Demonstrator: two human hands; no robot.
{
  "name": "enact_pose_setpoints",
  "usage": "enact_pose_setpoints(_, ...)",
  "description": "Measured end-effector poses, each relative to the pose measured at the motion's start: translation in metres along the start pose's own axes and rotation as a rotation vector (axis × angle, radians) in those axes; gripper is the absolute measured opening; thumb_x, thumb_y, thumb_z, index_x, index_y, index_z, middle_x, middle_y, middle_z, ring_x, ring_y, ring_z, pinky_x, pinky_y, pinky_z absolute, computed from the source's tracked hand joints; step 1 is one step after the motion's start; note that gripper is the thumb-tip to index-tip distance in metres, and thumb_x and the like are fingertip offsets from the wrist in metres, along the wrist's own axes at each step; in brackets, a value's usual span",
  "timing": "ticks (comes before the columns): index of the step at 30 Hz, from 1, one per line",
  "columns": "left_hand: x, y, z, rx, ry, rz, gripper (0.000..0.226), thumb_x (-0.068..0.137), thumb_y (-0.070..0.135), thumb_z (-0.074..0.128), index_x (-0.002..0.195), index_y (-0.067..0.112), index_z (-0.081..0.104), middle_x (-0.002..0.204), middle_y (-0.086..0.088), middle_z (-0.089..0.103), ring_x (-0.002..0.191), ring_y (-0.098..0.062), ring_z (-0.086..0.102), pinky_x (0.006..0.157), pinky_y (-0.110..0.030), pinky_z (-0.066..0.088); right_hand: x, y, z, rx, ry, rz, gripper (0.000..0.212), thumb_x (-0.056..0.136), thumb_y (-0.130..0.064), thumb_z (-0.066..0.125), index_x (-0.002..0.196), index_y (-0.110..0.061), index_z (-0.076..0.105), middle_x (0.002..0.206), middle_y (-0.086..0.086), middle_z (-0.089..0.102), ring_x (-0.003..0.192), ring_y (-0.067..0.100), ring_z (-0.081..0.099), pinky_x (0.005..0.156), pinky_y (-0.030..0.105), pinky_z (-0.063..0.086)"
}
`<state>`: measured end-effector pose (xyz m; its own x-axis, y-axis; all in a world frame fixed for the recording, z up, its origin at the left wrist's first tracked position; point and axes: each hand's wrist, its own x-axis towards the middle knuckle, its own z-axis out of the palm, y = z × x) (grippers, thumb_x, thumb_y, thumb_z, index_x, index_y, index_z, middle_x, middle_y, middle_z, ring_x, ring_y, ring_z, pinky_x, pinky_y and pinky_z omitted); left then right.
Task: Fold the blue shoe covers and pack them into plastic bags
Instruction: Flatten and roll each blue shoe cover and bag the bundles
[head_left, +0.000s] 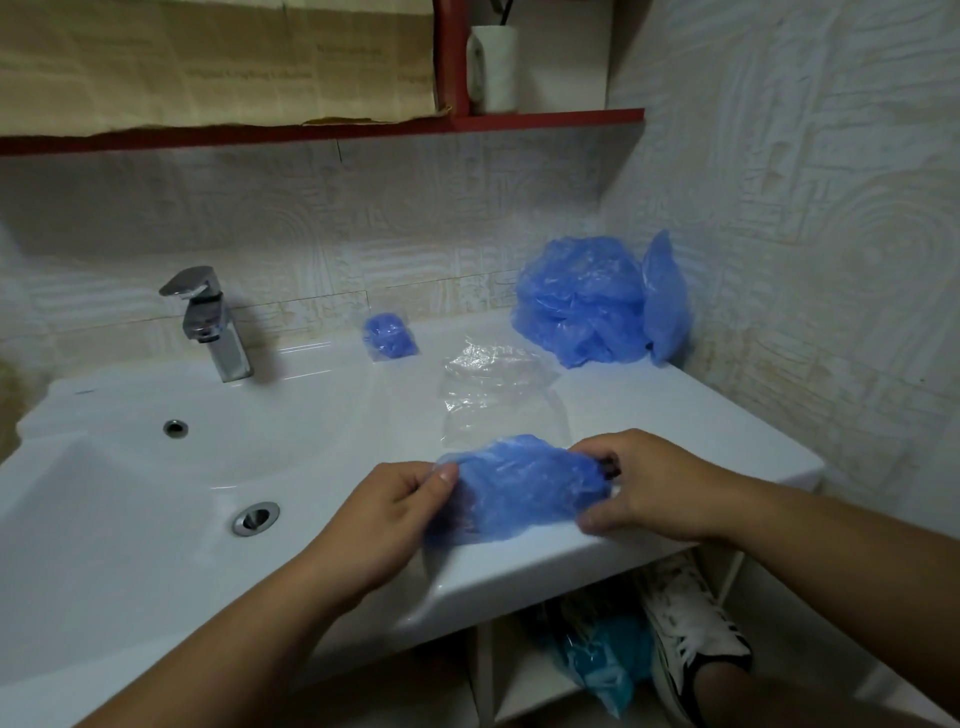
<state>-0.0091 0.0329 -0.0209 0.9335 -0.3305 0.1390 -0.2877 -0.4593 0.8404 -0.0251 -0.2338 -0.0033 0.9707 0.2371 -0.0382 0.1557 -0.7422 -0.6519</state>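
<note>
- Low in the centre, our left hand (397, 512) and right hand (641, 480) pinch opposite ends of a blue shoe cover (524, 488).
- Clear plastic bags (493, 379) lie just above it on the sink counter (675, 415).

The shoe cover (522, 493) hides fingers of the left hand (387, 506); the sink (519, 569) half-hides a blue bundle (605, 662).

We see left hand (400, 499) and right hand (636, 480) pinching opposite ends of a crinkled blue plastic shoe cover (519, 488) over the white ceramic sink counter (675, 415).
</note>
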Motion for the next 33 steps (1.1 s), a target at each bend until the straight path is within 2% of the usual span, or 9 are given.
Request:
enact_pose_setpoints(3,0.002,0.001,0.000,-0.031,0.045,-0.065,0.031,0.094,0.040,0.059,0.087,0.013,0.073,0.079,-0.006,0.072,0.071,-0.013,0.066,0.070,-0.028,0.051,0.006,0.002,0.005,0.105,0.084,0.079,0.012,0.085,-0.030,0.075,0.094,-0.023,0.075,0.085,-0.008,0.074,0.078,0.005,0.068,0.072,0.019,0.048)
enact_pose_setpoints(7,0.005,0.002,0.007,0.094,0.137,-0.120,0.004,0.090,0.024,0.067,0.094,0.023,0.069,0.080,0.001,0.072,0.073,-0.014,0.068,0.063,-0.021,0.050,0.012,0.000,0.008,0.151,0.154,0.156,0.025,0.088,-0.035,0.070,0.074,-0.014,0.071,0.063,-0.006,0.064,0.061,0.006,0.056,0.061,0.021,0.041)
enact_pose_setpoints(12,0.016,0.002,0.013,0.173,0.210,-0.213,0.018,0.093,0.020,0.059,0.110,0.027,0.059,0.085,0.000,0.070,0.079,-0.017,0.067,0.079,-0.036,0.056,0.019,-0.002,0.006,0.166,0.201,0.269,0.036,0.090,-0.043,0.065,0.077,-0.009,0.068,0.074,0.007,0.068,0.067,0.015,0.061,0.065,0.028,0.044)
enact_pose_setpoints(18,0.024,0.008,0.019,0.311,0.214,-0.214,0.051,0.091,0.011,0.056,0.136,0.025,0.038,0.093,0.007,0.065,0.089,-0.020,0.063,0.082,-0.035,0.052,0.018,0.003,0.005,-0.280,0.282,0.301,0.038,0.098,-0.046,0.050,0.067,-0.025,0.049,0.070,-0.004,0.055,0.071,0.012,0.056,0.056,0.023,0.032)
enact_pose_setpoints(20,0.019,0.016,0.022,0.338,0.299,-0.128,0.061,0.090,0.005,0.056,0.143,0.025,0.034,0.110,0.006,0.060,0.100,-0.020,0.060,0.090,-0.037,0.051,0.018,0.005,0.007,-0.336,0.305,0.293,0.037,0.098,-0.048,0.049,0.068,-0.026,0.048,0.071,-0.006,0.053,0.072,0.012,0.055,0.058,0.024,0.034)
enact_pose_setpoints(22,0.009,0.023,0.032,0.405,0.353,0.157,0.058,0.090,0.010,0.057,0.143,0.026,0.040,0.130,0.002,0.054,0.116,-0.020,0.054,0.102,-0.035,0.044,0.019,0.007,0.010,-0.345,0.308,0.300,0.033,0.098,-0.048,0.048,0.076,-0.024,0.053,0.075,-0.005,0.056,0.076,0.014,0.057,0.066,0.027,0.040)
enact_pose_setpoints(25,-0.003,0.034,0.058,0.641,0.037,0.401,0.056,0.099,0.048,0.037,0.152,0.032,0.028,0.159,0.009,0.028,0.146,-0.016,0.026,0.120,-0.029,0.016,0.021,0.007,0.012,-0.372,0.328,0.285,0.031,0.098,-0.048,0.048,0.083,-0.022,0.056,0.082,-0.001,0.060,0.080,0.017,0.059,0.073,0.030,0.043)
enact_pose_setpoints(28,0.009,0.027,0.068,0.822,-0.215,0.213,0.073,0.097,0.066,0.017,0.157,0.031,-0.005,0.164,0.013,-0.011,0.151,-0.010,-0.012,0.124,-0.035,-0.004,0.022,0.008,0.014,-0.398,0.360,0.273,0.031,0.099,-0.046,0.047,0.089,-0.020,0.060,0.090,0.003,0.064,0.084,0.020,0.060,0.076,0.031,0.045)
enact_pose_setpoints(33,0.023,0.009,0.066,0.909,-0.284,0.102,0.078,0.095,0.068,0.012,0.157,0.023,-0.007,0.166,0.006,-0.008,0.152,-0.014,-0.009,0.124,-0.039,0.000,0.029,0.016,0.013,-0.290,0.409,0.325,0.031,0.097,-0.042,0.049,0.092,-0.015,0.065,0.099,0.009,0.069,0.087,0.023,0.060,0.075,0.030,0.042)
